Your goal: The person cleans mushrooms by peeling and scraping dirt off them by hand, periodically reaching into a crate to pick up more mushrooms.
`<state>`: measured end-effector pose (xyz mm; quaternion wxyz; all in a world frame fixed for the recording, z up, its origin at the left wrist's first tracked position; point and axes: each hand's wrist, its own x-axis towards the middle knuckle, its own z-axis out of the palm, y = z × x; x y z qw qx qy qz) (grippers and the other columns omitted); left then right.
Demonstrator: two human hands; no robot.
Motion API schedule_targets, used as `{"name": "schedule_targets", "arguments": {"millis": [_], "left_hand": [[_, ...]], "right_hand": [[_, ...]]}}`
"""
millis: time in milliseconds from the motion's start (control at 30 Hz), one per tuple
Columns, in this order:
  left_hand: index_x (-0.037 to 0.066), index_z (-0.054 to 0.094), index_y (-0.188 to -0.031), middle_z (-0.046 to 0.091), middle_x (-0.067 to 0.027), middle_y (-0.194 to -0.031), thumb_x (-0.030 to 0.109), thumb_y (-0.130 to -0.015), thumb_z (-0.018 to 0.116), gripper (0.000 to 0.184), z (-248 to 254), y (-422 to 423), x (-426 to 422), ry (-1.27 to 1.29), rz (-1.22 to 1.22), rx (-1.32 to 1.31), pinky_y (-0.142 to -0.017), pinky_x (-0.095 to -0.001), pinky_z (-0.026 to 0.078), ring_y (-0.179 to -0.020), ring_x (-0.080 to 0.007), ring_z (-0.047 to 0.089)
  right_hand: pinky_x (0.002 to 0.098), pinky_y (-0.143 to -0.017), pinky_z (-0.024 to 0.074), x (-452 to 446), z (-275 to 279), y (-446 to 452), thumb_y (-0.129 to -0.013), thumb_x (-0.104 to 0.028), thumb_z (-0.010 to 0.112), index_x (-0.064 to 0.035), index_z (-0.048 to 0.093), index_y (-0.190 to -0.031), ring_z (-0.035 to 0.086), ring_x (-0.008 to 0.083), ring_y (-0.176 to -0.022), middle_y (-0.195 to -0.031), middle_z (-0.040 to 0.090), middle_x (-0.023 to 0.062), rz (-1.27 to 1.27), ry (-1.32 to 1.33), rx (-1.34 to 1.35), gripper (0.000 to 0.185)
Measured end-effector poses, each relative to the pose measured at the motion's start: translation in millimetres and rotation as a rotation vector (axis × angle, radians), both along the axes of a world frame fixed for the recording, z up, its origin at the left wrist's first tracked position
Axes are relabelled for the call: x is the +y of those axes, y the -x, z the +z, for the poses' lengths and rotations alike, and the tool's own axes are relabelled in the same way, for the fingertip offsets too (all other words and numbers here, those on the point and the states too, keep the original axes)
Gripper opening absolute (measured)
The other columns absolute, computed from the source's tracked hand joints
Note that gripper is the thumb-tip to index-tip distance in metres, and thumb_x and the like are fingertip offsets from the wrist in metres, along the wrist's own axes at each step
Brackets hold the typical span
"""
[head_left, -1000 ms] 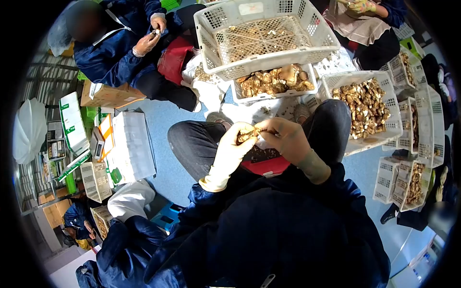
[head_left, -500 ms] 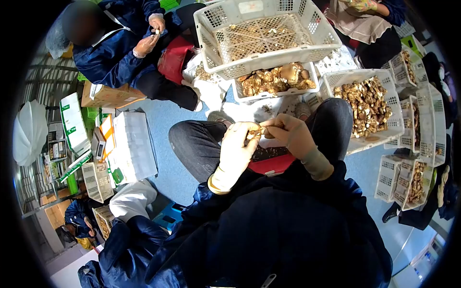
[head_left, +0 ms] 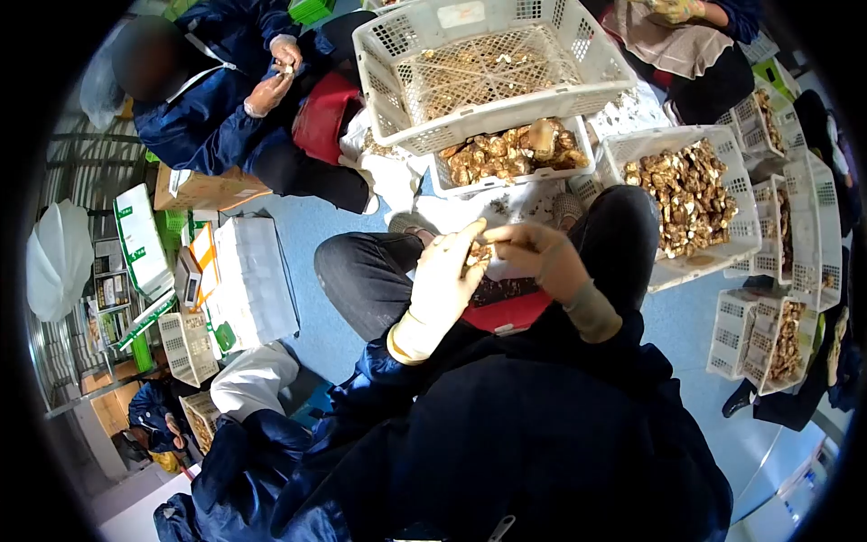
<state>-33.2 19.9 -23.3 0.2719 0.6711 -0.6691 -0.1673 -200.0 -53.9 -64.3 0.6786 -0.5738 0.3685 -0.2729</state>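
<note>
The pale-gloved left hand (head_left: pixel 440 282) grips a small, bumpy brown lump (head_left: pixel 480 255). The pale-gloved right hand (head_left: pixel 547 262) bends close; I cannot tell if its fingers pinch.

Cardboard box (head_left: pixel 208 188) beside seated co-worker (head_left: pixel 194 126); white bag (head_left: pixel 59 257), perhaps plastic, near metal shelving (head_left: pixel 95 163); blue floor (head_left: pixel 682 330).

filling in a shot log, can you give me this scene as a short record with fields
left hand: gloved, holding a small brown piece
right hand: gloved, close beside that piece; blurred, contact unclear
ahead: large white crate
beside right knee: brown chunks piled in another white crate
upper left: co-worker's hands, held together
</note>
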Motion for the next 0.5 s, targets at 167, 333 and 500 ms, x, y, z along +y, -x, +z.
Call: {"name": "schedule_targets", "arguments": {"millis": [167, 333, 500], "left_hand": [[0.004, 0.055, -0.123, 0.061, -0.0044, -0.096, 0.004, -0.081, 0.067, 0.044, -20.0, -5.8, -9.6, -0.356, 0.011, 0.710, -0.076, -0.0245, 0.046, -0.083, -0.0117, 0.056], [0.003, 0.055, -0.120, 0.064, -0.0046, -0.097, 0.023, -0.094, 0.057, 0.034, -86.1, -11.3, -63.6, -0.591, 0.306, 1.416, -0.079, -0.0251, 0.049, -0.085, -0.0121, 0.060], [0.003, 0.042, -0.133, 0.052, -0.0155, -0.127, 0.032, -0.094, 0.052, 0.050, -46.7, 108.1, -151.6, -0.457, -0.149, 1.065, -0.101, -0.0353, 0.038, -0.118, -0.0281, 0.050]], "right_hand": [[0.0210, -0.065, 0.0440, -9.6, -12.0, 12.6, -0.084, -0.012, 0.066, -0.0025, 0.060, -0.082, 0.054, 0.0073, -0.073, -0.080, 0.061, 0.0028, -0.085, -0.379, -0.183, 0.012], [0.0344, -0.086, 0.0530, -10.2, -88.4, 23.4, -0.087, -0.010, 0.061, -0.0009, 0.051, -0.082, 0.063, 0.0223, -0.088, -0.092, 0.063, 0.0147, -0.035, -0.550, -0.390, 0.015], [0.0335, -0.093, 0.0459, 5.1, -179.0, -3.9, -0.095, -0.015, 0.046, 0.0028, 0.053, -0.115, 0.056, 0.0208, -0.107, -0.114, 0.059, 0.0095, -0.130, -0.305, -0.352, 0.028]]}}
